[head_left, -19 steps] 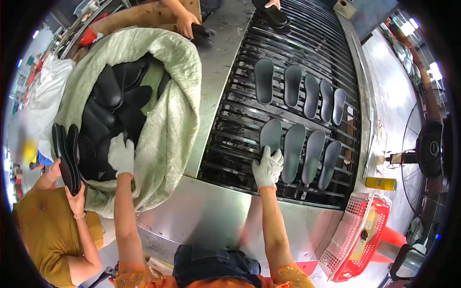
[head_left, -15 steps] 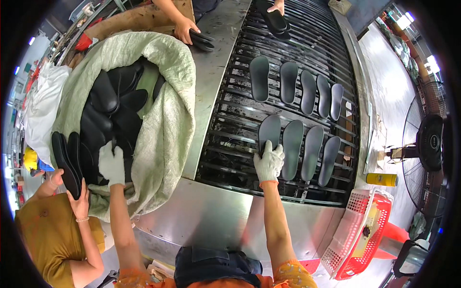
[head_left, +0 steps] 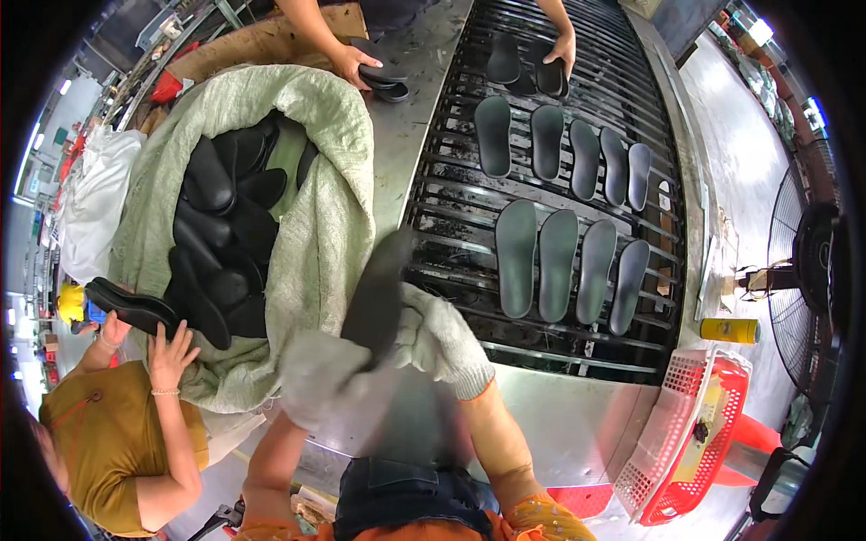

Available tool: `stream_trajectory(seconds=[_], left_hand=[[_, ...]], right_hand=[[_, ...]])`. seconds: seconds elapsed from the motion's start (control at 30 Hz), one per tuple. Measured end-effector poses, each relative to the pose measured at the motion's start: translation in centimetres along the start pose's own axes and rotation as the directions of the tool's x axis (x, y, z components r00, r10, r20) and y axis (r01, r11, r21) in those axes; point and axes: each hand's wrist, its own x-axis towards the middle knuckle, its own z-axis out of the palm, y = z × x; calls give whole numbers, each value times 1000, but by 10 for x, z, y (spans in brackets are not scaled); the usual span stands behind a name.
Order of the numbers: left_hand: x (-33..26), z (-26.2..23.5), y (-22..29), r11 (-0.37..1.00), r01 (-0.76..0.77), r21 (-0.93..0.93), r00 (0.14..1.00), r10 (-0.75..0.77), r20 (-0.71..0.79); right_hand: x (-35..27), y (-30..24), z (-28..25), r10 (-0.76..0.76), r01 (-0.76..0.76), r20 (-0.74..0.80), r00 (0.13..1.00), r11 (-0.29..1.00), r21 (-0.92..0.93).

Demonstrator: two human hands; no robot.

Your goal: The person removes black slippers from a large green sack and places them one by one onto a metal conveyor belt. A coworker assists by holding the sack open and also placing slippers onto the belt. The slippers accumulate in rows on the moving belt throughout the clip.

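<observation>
**Figure: The wearer's clothing and gloves, seen from above**

Both hands wear knitted work gloves of pale grey-white fabric. The left hand appears blurred, its glove loose and creased across the back. The right hand shows a coarser visible weave, with a ribbed cuff finished by a thin orange edge at the wrist. Both forearms are bare from the cuffs down to the lower edge. At the lower edge, an orange patterned garment covers the shoulders and chest, beneath a dark blue denim piece with visible seams.

Gloved left grip, right grip together
</observation>
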Motion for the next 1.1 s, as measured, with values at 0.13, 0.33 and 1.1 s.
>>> stream_trajectory(seconds=[0.13, 0.33, 1.1], left_hand=[[2, 58, -7, 991, -55, -126, 998, 54, -8], [-17, 97, 1, 924, 258, -283, 966, -243, 87], [-149, 75, -3, 492, 633, -598, 639, -768, 44]], right_hand=[[5, -21, -22, -152, 31, -314, 937, 933, -357], [39, -41, -116, -625, -260, -410, 664, 320, -911], [21, 122, -38, -346, -42, 12, 938, -149, -988]])
